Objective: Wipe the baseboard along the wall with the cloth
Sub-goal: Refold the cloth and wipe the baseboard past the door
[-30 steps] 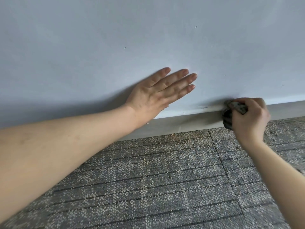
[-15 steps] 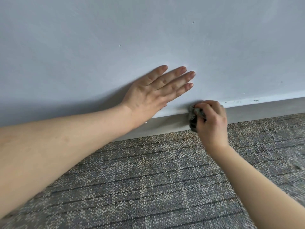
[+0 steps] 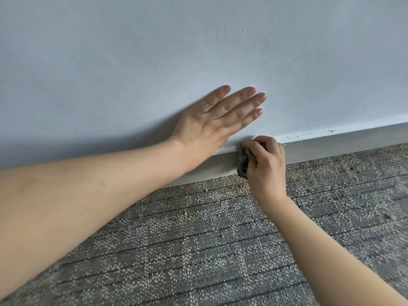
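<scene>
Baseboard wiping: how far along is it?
Done: the stretch right of the cloth, which it swept over in the last second, though specks show along its top edge. In hand: the right hand grips the cloth against the baseboard. To do: the part below the left hand and beyond.

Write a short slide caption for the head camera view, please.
Right hand presses a grey cloth on the baseboard; left hand lies flat on the wall.

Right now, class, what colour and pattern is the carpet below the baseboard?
Grey carpet with dark stripes and pale flecks; the head view shows it best.
</scene>
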